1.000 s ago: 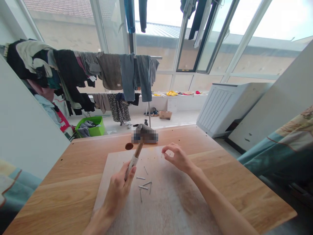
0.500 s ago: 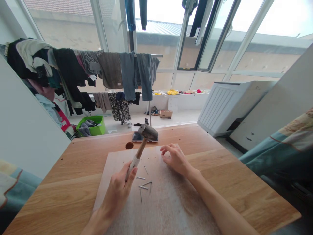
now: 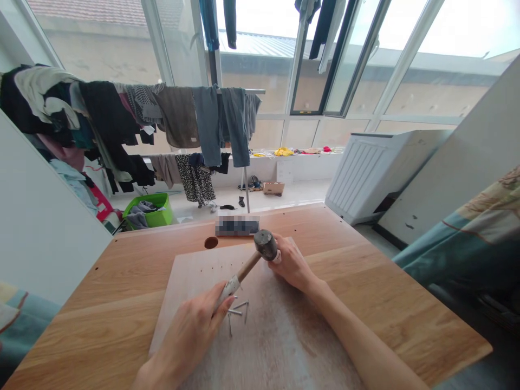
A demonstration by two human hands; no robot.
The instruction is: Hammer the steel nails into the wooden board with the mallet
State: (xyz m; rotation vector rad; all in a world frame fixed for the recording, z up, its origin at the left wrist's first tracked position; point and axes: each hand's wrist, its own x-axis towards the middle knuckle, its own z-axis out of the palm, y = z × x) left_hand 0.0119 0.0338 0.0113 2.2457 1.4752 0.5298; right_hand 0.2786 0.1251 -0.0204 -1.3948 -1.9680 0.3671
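Note:
My left hand is closed around the white-wrapped grip of a hammer, which has a wooden handle and a dark, rounded head. The head is right in front of my right hand and hides part of its fingers. Those fingers are curled in a pinch near the far edge of a pale wooden board; whatever is between them is hidden. Several loose nails lie on the board beside my left hand, which covers some of them. A row of small dark dots crosses the board's far part.
Beneath the board is a wooden table with a round hole. A blurred flat device lies at its far edge. Beyond are a green basket, a rack of hanging clothes and a white washing machine.
The hammer head has swung down and right, from above the board's far edge to just in front of my right hand. My left hand has shifted slightly toward me; the right hand stays nearly in place.

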